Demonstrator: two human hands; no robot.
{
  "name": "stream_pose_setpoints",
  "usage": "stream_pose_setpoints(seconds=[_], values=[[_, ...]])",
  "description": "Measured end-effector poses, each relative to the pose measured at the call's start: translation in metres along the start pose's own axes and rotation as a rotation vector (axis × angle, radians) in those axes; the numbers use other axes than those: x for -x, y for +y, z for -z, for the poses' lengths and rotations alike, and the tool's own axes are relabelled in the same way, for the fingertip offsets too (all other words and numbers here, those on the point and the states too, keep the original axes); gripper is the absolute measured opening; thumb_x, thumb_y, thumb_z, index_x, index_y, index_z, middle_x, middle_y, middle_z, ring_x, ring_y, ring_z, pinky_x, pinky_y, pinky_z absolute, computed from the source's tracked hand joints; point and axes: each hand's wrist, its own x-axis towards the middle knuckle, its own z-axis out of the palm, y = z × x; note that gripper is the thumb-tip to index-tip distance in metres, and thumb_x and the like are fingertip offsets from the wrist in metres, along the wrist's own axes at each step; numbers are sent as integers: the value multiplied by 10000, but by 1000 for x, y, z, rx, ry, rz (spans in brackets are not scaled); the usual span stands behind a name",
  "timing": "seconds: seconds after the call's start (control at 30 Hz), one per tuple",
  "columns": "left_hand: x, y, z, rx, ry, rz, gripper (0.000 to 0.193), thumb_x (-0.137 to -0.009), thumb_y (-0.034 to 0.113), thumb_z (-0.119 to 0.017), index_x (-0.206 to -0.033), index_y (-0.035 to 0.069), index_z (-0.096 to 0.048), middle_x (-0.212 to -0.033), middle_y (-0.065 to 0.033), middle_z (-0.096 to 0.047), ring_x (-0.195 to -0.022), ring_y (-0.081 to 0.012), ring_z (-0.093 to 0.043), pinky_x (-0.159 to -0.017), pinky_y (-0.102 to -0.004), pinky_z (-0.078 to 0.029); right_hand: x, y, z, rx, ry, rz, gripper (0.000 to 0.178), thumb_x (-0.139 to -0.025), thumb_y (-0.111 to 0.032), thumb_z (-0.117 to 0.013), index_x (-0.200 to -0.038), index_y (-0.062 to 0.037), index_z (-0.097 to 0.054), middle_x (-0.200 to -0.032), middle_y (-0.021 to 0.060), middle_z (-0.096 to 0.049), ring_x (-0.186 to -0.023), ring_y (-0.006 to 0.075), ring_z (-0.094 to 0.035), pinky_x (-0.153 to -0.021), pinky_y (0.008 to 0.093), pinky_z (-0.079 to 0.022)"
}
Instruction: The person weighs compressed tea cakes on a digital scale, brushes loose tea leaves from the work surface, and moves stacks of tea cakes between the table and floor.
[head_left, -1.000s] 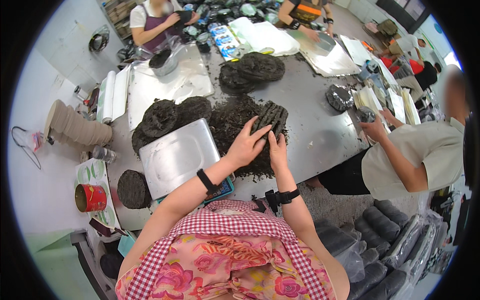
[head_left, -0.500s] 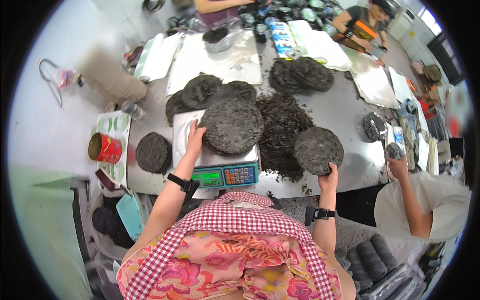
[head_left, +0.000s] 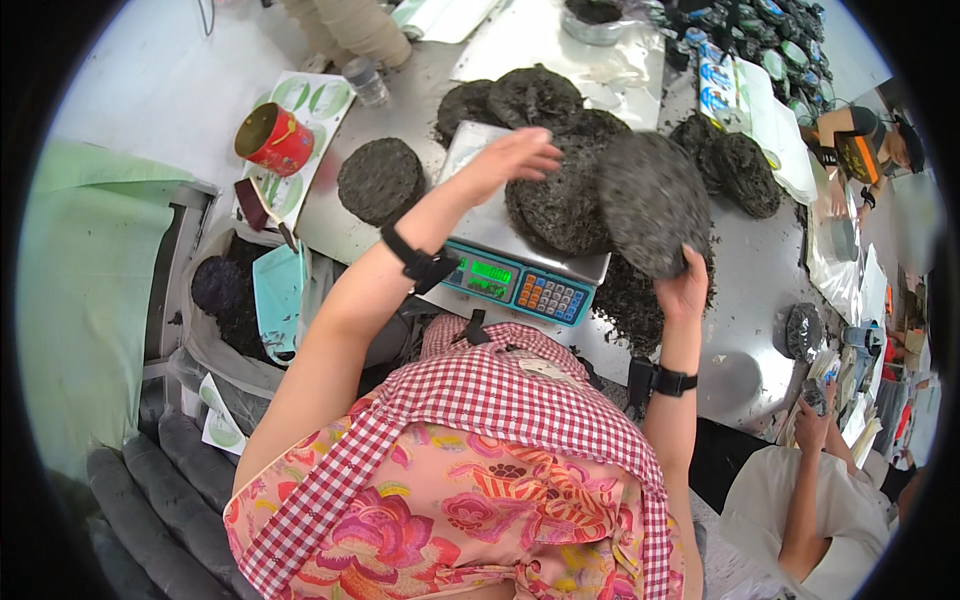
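Note:
My right hand (head_left: pixel 685 285) grips the lower edge of a dark round disc of what looks like dried seaweed (head_left: pixel 655 205), held tilted at the right side of the scale. This disc is slightly blurred and overlaps the right edge of a disc stack (head_left: pixel 555 210) on the scale's metal pan. My left hand (head_left: pixel 512 160) hovers over the pan with its fingers stretched out, holding nothing. The blue-green digital scale (head_left: pixel 520 285) faces me with its lit display and keypad. Loose dark flakes (head_left: pixel 635 310) lie heaped to the scale's right, partly hidden by the held disc.
Another disc (head_left: pixel 381 182) lies left of the scale; several more are piled behind it. A red tin (head_left: pixel 273 140) stands at the left, above a brush (head_left: pixel 262 208) and a lined bin with a turquoise dustpan (head_left: pixel 279 300). A co-worker's hands (head_left: pixel 812 425) work at the right.
My left hand has let go of the stack and lifted with its fingers extended. My right hand has brought its disc left, to the stack's edge. The view has turned toward the left.

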Motion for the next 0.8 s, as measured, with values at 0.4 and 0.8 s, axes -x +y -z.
stream_pose_setpoints(seconds=[0.4,0.8], values=[[-12,-39,54,566,189,-46,324,-881,198,-544,-1129,-9,-538,-1134,-108,-588,-1029,-226,-564,-910,-374,-440,-18,13,39,582,376,325,339,-851,-191,-608,-1128,-44,-479,-981,55,-577,-907,137,-572,-733,268,-452],[15,-65,58,769,472,-26,387,-873,231,-540,-1191,13,-508,-1203,-102,-552,-1111,-265,-513,-980,-396,-381,-8,-29,246,1172,1097,290,883,-677,-438,-739,-1350,-37,-331,-1373,267,-258,-1253,367,-326,-1026,433,-298]])
